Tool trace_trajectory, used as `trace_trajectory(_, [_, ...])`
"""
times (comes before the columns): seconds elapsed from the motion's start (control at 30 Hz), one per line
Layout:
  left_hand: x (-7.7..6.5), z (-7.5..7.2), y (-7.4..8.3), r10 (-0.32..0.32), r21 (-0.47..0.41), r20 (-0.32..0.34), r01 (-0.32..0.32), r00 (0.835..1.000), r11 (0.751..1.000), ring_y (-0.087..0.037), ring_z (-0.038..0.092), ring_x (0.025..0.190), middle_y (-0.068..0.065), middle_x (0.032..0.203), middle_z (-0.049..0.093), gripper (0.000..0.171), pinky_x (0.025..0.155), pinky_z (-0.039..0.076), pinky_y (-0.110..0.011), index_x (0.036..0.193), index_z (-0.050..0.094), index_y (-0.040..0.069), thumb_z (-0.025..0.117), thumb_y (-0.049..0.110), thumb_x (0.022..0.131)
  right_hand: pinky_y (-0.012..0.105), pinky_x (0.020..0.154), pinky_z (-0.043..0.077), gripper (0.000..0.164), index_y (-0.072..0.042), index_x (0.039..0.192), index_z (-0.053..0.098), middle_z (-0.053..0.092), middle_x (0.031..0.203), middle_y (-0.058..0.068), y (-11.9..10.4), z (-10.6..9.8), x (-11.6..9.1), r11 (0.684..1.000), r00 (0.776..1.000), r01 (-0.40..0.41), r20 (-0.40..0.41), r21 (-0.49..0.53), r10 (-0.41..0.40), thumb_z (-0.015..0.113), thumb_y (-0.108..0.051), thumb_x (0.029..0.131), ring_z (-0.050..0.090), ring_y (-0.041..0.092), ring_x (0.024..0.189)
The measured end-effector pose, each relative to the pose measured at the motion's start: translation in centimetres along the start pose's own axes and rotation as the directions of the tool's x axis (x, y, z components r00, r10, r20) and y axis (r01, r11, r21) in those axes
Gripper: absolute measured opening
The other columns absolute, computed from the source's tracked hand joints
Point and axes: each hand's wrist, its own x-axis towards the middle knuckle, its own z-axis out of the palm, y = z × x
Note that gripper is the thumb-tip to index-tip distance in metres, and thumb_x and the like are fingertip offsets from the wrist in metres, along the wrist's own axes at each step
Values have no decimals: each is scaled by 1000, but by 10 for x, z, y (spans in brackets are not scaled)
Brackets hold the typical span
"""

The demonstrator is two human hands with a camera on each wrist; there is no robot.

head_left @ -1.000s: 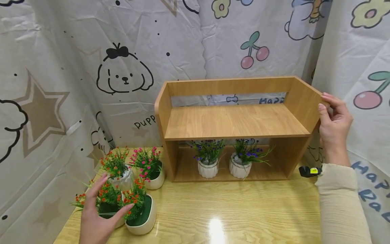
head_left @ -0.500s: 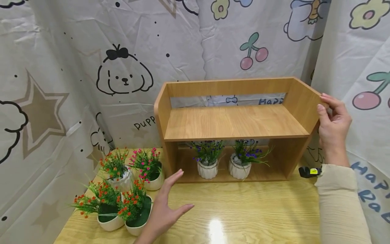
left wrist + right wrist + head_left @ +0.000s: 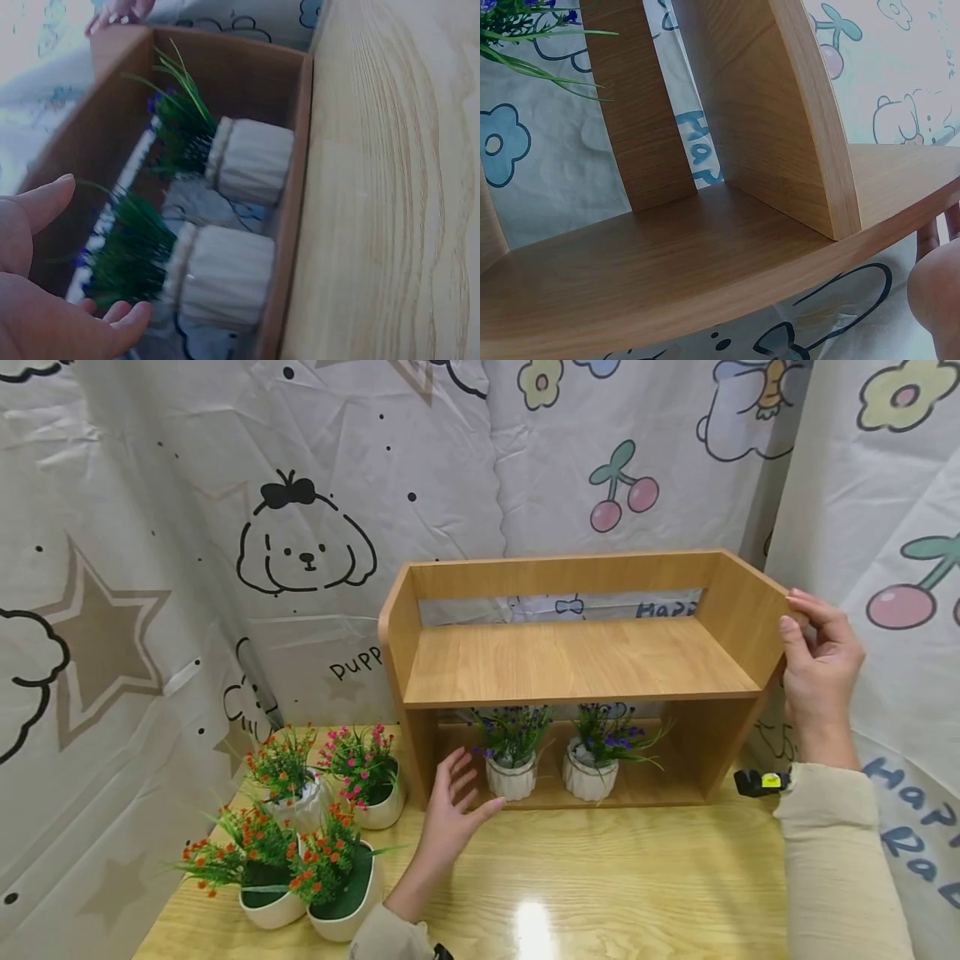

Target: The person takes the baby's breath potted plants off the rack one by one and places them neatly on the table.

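A two-tier wooden shelf (image 3: 585, 660) stands on the table. On its lower level sit two white ribbed pots with purple-flowered plants, a left potted plant (image 3: 512, 777) and a right potted plant (image 3: 591, 774). My left hand (image 3: 448, 818) hovers just left of the left pot, fingers spread and holding nothing. From the left wrist view, the thumb and fingers of this hand (image 3: 56, 300) frame the leaves of the nearer plant (image 3: 229, 277); contact cannot be made out. My right hand (image 3: 825, 664) grips the front edge of the shelf's right side panel.
At the left of the table (image 3: 637, 877) several potted plants cluster: one with pink flowers (image 3: 381, 806), others with orange flowers (image 3: 341, 910). A small black object with a yellow label (image 3: 761, 782) lies right of the shelf. Printed curtains (image 3: 450, 468) hang behind and at both sides.
My left hand has moved rightward from above the orange-flowered pots, then up to the left end of the shelf's lower level. My right hand has stayed on the side panel.
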Motion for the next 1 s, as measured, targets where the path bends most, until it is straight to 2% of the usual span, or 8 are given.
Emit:
trace_trajectory(0.13, [14,3,-15,-36,-45,-36,34,999,998,-43,37,149,-19,165,32,93,122,34,-61,160,28,13,85,16,88,19,110,48,27,0,124,72,68,133,7,0,0,1,1000,1000,-7,7,-10,8,67,2,97,57,21,132])
trace_trajectory(0.3, [29,7,-27,-88,-51,-75,84,993,995,-44,36,149,-20,164,34,94,124,32,-59,160,28,8,86,12,86,19,111,47,28,-1,124,72,67,134,7,0,0,2,1000,1000,-12,12,-19,12,67,1,97,56,21,133])
trace_trajectory(0.43, [39,10,-37,-120,-76,-70,114,990,991,-44,33,150,-17,164,33,96,125,31,-58,161,27,10,86,12,85,20,112,47,28,0,124,72,67,135,7,0,0,2,1000,1000,-13,13,-9,13,68,1,97,55,22,133])
trace_trajectory(0.73, [58,23,-54,-180,-114,-72,171,981,979,-46,31,151,-24,163,33,103,123,32,-61,161,25,5,89,12,81,21,113,46,28,0,124,72,67,134,8,1,-1,2,1000,1000,-8,10,1,8,68,2,96,55,22,134])
trace_trajectory(1.0, [68,34,-65,-172,-122,-47,165,984,979,-44,28,153,-26,165,31,105,128,25,-55,162,21,2,89,9,81,20,112,47,28,-1,125,72,67,135,7,0,-1,2,1000,1000,-11,11,-14,11,68,1,97,56,21,133])
